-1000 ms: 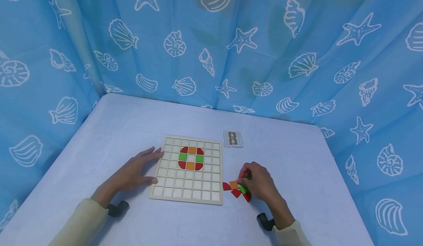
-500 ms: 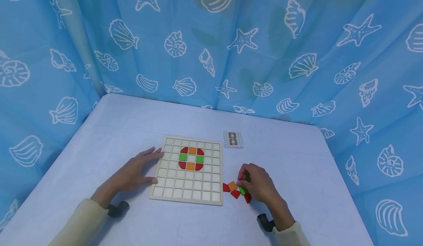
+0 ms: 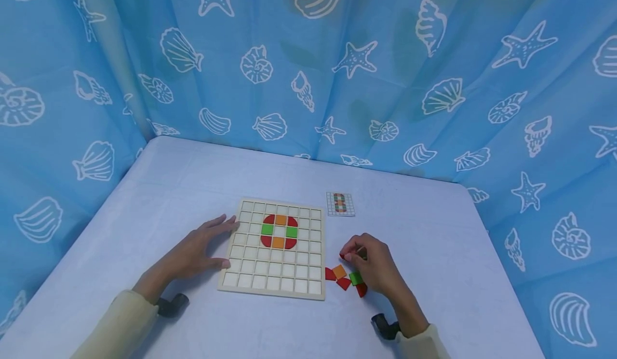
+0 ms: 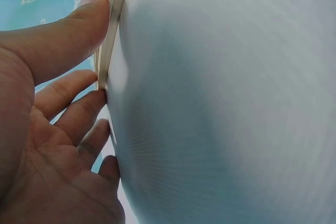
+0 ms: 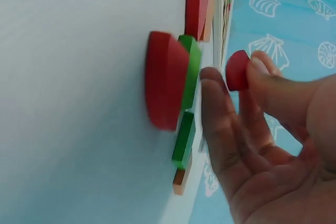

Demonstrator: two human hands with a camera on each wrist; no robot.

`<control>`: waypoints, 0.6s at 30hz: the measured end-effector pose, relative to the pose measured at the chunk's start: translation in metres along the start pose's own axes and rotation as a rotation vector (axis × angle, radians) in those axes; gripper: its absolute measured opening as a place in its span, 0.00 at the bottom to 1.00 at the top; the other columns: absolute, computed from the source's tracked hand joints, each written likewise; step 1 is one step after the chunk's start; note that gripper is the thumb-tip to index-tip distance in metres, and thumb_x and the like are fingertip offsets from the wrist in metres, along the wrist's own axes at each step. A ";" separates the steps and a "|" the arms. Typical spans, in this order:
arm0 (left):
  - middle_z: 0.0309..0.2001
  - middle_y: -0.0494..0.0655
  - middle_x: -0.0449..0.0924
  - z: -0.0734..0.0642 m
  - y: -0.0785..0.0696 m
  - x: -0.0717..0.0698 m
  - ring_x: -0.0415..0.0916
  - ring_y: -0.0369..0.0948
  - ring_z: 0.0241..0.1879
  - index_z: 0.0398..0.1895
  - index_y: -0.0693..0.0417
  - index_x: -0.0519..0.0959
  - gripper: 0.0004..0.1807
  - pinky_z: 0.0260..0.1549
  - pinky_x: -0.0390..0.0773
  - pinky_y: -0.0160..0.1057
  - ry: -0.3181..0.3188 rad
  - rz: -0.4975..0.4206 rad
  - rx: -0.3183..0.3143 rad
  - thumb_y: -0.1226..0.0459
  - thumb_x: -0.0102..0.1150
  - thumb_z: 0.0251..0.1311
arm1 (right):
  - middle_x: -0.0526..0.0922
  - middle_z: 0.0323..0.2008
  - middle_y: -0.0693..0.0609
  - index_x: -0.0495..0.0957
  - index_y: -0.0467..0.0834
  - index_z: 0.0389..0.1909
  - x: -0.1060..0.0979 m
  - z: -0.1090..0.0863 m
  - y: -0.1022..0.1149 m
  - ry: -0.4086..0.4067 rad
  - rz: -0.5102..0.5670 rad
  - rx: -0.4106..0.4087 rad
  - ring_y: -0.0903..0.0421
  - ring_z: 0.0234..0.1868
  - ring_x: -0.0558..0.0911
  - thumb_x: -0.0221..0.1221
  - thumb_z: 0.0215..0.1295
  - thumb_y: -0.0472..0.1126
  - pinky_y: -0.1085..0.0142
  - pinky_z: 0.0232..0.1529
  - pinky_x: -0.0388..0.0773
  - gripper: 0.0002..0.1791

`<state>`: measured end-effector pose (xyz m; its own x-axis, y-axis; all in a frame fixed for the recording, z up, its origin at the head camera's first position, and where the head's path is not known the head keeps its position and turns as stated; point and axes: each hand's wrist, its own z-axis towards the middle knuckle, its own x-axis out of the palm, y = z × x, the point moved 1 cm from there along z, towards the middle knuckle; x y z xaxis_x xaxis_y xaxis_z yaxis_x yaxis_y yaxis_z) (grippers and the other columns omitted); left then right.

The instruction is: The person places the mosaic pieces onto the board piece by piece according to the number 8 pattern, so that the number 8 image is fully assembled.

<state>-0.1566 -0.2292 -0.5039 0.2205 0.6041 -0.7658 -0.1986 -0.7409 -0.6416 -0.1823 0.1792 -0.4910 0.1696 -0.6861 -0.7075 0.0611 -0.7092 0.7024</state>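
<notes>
Right fingers (image 5: 215,100) pinch a red, round-edged, seemingly wooden block (image 5: 237,71) — probably light and stiff, best held edgewise — left fingers (image 4: 81,114) spread wide.

From the head view I look forward and down at the board (image 3: 274,268). My wrist views skim the tabletop (image 3: 202,171) closely; head and right share the loose tiles (image 3: 339,271).

We see a red tile (image 5: 237,71) pinched in the right hand (image 3: 373,260)!
Left hand (image 3: 190,252) touches the flat gridded board (image 3: 259,281) at nine o'clock; loose red, orange and green tiles (image 3: 339,271) lie at four.
</notes>
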 end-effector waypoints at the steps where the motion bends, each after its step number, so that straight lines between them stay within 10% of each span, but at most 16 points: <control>1: 0.83 0.58 0.60 0.000 0.000 0.000 0.53 0.66 0.82 0.81 0.46 0.67 0.49 0.74 0.62 0.75 0.000 0.001 0.000 0.54 0.80 0.56 | 0.85 0.43 0.55 0.86 0.54 0.38 0.000 0.001 0.001 -0.011 0.004 0.002 0.54 0.42 0.81 0.70 0.68 0.33 0.67 0.42 0.85 0.11; 18: 0.84 0.58 0.58 0.001 0.002 0.002 0.52 0.66 0.83 0.82 0.44 0.66 0.50 0.74 0.62 0.74 0.005 0.017 -0.017 0.54 0.80 0.57 | 0.84 0.52 0.50 0.92 0.50 0.46 0.010 0.005 0.023 0.109 0.278 0.148 0.51 0.49 0.84 0.76 0.57 0.32 0.61 0.40 0.90 0.16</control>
<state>-0.1571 -0.2292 -0.5069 0.2222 0.5900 -0.7762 -0.1862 -0.7558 -0.6278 -0.1846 0.1553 -0.4823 0.2644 -0.8410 -0.4720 -0.1444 -0.5184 0.8429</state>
